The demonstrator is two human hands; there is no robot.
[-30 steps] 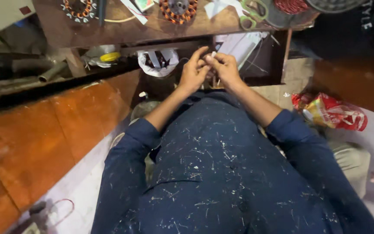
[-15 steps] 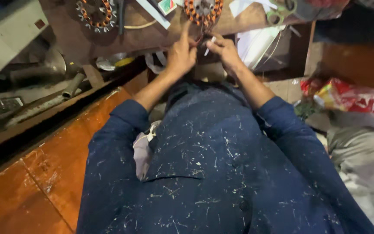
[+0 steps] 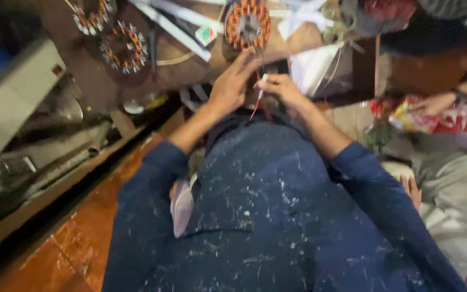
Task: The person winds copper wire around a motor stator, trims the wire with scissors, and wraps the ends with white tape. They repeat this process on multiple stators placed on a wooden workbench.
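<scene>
My left hand (image 3: 232, 84) reaches up to the edge of the wooden bench (image 3: 190, 65), its fingertips near a round copper-wound stator (image 3: 247, 24). My right hand (image 3: 282, 93) is closed on a small white sleeve piece (image 3: 262, 82) with a thin red wire (image 3: 255, 105) hanging below it. Both hands are close together in front of my chest. My sleeves and shirt are dark blue with white flecks. The picture is blurred, so the left hand's grip is unclear.
Two more stators (image 3: 122, 46) lie at the bench's left, with white strips (image 3: 171, 24) beside them. A grey machine (image 3: 12, 92) stands at left. Another person's hand (image 3: 433, 103) holds a red packet (image 3: 431, 120) at right. Orange floor (image 3: 77, 243) lies below left.
The view has swung down and right. My hands have risen from my lap to the bench edge by the stator. Another person's hand has come to the red packet.
</scene>
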